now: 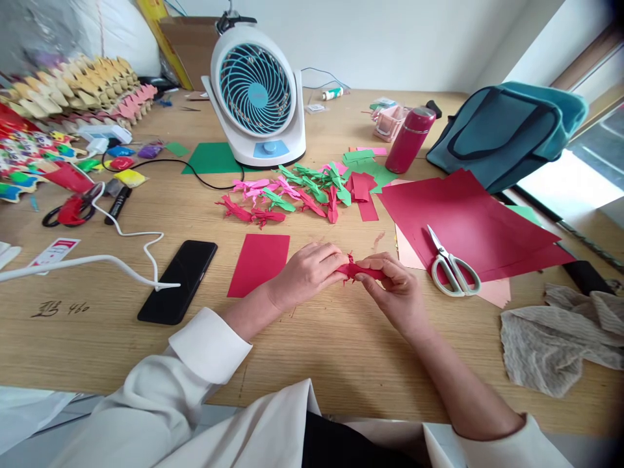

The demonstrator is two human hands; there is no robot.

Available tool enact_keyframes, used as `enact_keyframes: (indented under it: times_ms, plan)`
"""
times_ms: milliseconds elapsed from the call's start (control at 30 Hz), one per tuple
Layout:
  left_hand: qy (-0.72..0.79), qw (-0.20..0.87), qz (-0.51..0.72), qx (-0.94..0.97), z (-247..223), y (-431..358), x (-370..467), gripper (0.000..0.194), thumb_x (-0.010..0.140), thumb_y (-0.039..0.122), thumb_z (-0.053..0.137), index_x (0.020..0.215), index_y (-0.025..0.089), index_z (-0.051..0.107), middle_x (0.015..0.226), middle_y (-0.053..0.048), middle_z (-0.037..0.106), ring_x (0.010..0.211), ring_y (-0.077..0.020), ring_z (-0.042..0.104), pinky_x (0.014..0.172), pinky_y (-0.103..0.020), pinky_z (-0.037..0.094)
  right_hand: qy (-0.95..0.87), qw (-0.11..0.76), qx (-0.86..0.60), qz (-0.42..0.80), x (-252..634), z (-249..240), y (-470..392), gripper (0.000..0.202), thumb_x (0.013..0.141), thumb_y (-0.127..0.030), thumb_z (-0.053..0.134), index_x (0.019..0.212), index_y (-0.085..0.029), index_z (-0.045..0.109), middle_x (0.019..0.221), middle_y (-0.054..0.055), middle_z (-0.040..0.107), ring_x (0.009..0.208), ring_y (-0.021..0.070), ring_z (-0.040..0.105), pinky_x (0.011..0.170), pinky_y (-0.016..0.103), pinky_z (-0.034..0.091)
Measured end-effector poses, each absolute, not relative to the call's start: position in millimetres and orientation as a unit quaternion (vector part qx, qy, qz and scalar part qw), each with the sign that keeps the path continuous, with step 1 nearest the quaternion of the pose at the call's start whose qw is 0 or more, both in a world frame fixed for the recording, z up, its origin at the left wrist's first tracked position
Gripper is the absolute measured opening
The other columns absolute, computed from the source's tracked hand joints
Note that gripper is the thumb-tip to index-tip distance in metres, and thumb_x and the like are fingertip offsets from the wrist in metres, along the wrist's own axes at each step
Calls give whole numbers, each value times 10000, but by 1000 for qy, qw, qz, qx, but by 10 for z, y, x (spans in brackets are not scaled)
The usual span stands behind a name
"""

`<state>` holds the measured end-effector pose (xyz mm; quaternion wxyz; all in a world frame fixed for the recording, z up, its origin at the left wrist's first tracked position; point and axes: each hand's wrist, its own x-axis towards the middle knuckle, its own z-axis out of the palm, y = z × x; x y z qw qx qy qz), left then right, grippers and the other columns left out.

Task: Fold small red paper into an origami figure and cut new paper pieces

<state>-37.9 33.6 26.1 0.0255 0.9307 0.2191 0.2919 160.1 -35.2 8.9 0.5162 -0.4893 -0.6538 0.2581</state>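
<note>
You hold a red folded paper piece (366, 270) between both hands, a little right of the middle of the tabletop (312, 364). Your left hand (312, 270) grips its left end with bent fingers; your right hand (396, 285) pinches the other end between thumb and fingers. Ragged red tips stick out between them.

Taking that piece as the clock's centre, a heap of red, green and pink folded pieces (316, 188) lies at 11 o'clock, with the white fan (256, 91) farther out the same way. At 9 o'clock you have a flat red rectangle (258, 265), just beside your left forearm, then a black phone (178, 286). Large red sheets (472, 208) spread at 2 o'clock; the scissors (455, 276) lie at 3. The red flask (411, 140) stands at 1 o'clock and a crumpled cloth (546, 338) sits at 4.
</note>
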Motion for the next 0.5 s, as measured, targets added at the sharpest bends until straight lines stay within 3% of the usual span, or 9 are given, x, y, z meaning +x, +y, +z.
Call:
enact_keyframes:
  times_ms: [233,500]
  plan:
    - [223,48,291,929,213,319,-383,175,982,264,514,1070,150,614,1021,-82,660,946,-178,631,856,-307,511,-616,520,-504,310,1592,79,-342,80,876,-276,696,929,-216,699,911,39,668,831,169,647,746,313,555]
    - [226,112,303,919,264,296,-349,202,960,141,484,1122,162,602,1034,-89,645,989,-175,638,906,-317,526,-557,533,-504,389,1598,36,-329,247,844,-408,724,978,-201,714,936,61,712,828,189,676,769,351,576]
